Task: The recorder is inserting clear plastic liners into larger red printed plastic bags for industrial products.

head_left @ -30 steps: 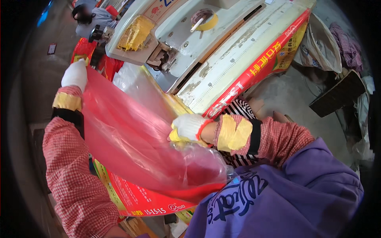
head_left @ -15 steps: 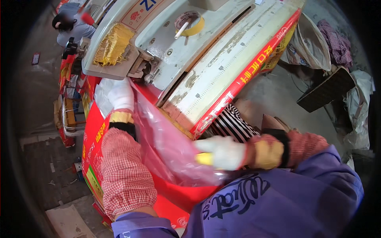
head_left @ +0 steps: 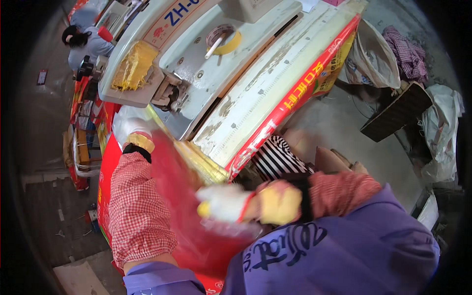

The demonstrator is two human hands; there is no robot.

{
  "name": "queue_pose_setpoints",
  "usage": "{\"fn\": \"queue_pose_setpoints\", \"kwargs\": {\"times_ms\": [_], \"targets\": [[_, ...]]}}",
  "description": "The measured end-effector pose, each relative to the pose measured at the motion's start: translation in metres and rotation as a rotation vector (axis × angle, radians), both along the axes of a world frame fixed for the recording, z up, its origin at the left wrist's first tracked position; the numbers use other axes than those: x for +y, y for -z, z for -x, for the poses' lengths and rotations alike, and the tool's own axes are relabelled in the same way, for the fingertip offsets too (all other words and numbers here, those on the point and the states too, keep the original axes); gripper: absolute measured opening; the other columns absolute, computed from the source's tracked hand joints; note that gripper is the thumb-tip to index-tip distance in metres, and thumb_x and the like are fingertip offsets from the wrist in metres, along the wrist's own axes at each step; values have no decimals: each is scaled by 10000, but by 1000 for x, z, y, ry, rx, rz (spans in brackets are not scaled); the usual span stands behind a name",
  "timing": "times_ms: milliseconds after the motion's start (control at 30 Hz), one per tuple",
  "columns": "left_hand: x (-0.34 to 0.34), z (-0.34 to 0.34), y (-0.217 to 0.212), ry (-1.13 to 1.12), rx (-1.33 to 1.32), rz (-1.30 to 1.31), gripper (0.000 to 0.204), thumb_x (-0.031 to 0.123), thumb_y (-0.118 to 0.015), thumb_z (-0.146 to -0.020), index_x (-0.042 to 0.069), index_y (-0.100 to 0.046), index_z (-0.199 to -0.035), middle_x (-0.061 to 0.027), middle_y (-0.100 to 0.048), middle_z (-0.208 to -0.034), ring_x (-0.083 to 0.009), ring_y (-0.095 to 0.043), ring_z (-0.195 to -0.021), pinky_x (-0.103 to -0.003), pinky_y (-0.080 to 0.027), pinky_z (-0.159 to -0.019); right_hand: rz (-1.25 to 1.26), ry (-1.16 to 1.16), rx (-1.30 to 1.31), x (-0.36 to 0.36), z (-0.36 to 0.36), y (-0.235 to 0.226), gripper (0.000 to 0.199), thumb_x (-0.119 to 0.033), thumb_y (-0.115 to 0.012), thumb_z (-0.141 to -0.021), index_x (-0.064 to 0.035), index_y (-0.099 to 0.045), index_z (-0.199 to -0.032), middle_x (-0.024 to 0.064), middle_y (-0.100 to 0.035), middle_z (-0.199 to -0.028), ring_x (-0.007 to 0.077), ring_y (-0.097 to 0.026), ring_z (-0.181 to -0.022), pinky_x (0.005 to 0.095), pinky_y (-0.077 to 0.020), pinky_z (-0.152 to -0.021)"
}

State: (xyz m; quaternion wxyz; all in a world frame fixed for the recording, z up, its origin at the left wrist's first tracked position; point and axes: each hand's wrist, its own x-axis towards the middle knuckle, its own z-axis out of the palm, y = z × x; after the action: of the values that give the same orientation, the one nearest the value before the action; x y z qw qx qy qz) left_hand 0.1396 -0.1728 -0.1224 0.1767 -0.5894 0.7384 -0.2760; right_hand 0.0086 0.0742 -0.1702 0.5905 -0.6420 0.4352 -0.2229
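Observation:
A red plastic sack [head_left: 184, 211] with a glossy clear film over it hangs beside the machine's table, between my arms. My left hand [head_left: 132, 123], in a white glove, is closed on the sack's upper edge, just below the machine head [head_left: 132, 64]. Motion blurs my right hand [head_left: 223, 201], gloved in white with yellow fingertips. It is closed on the near part of the sack's film, by the table's near corner. Red checked sleeves cover both forearms.
The pale machine table [head_left: 250, 98] has a ruler scale and a red and yellow taped edge. A tape roll [head_left: 227, 46] lies on the machine. At right are a white sack [head_left: 376, 54], a dark board [head_left: 398, 113] and a checked cloth [head_left: 405, 54]. A person [head_left: 88, 46] is at the far left.
Both hands have moved left, pulling the sack away from the table's edge. Yellow tape along that edge now shows. The whole view has shifted slightly.

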Motion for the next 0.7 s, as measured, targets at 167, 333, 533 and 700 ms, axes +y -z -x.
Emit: {"fn": "queue_pose_setpoints", "kwargs": {"times_ms": [167, 333, 533, 700], "targets": [[-6, -36, 5, 300, -122, 133, 191, 179, -491, -838, 104, -605, -972, -96, -635, -935, -268, -614, -888, -357, -492, -766, 221, -150, -228, 1, -18, -48, 346, -204, -552, -743, -87, -629, -1059, 186, -646, -877, 348, -633, -766, 437, -495, -697], [5, -21, 7, 347, 331, 187, 269, 209, -400, -856, 112, -644, -913, -125, -655, -896, -277, -627, -846, -431, -474, -749, -103, 14, -272, 9, 75, 15, 290, -201, -583, -816, -86, -622, -1080, 111, -658, -867, 179, -620, -768, 309, -487, -689], [-3, -32, 48, 302, 522, 118, 137, 152, -502, -814, 155, -612, -896, -99, -624, -845, -308, -612, -769, -416, -489, -640, -843, 398, -808, 29, 110, 97, 215, -115, -545, -859, -25, -606, -1045, 61, -626, -847, 115, -559, -749, 248, -462, -674], [-28, -56, 62, 596, 626, 103, 230, 72, -548, -746, 142, -609, -956, -96, -607, -892, -301, -598, -784, -374, -486, -640, -850, 509, -912, 32, 105, 89, 259, -75, -567, -831, -13, -592, -1082, 59, -623, -870, 109, -541, -716, 245, -453, -657]]}}
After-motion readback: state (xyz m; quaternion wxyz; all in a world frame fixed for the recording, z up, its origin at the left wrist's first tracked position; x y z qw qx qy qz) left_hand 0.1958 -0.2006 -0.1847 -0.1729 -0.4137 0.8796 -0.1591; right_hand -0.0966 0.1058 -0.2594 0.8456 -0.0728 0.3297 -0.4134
